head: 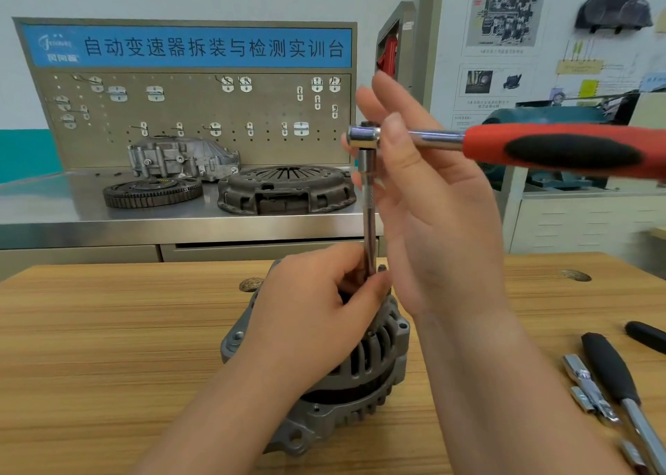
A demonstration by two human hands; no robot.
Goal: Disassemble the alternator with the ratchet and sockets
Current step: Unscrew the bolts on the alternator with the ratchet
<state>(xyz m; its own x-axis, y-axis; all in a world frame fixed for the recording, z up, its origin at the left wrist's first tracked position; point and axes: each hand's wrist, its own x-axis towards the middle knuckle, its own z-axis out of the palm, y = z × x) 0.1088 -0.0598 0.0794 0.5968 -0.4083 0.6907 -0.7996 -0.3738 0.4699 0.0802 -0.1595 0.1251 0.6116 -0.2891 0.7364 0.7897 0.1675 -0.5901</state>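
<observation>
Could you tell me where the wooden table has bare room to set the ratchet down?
The table is bare left of the alternator, out to its edge. The right side is crowded with chrome sockets and black-handled tools.

The person's left hand (310,316) and right hand (432,200) were both bare. The left forearm (216,413) and right forearm (504,384) were also uncovered, right down to the lower edge of the view. The fingers (396,96) were long and slender, with smooth joints. The wrists were narrow, and the forearms were smooth and broadened toward the elbows. Faint creases crossed the palm of the right hand, while the left showed its smooth back and knuckles. The nails could not be made out.
</observation>
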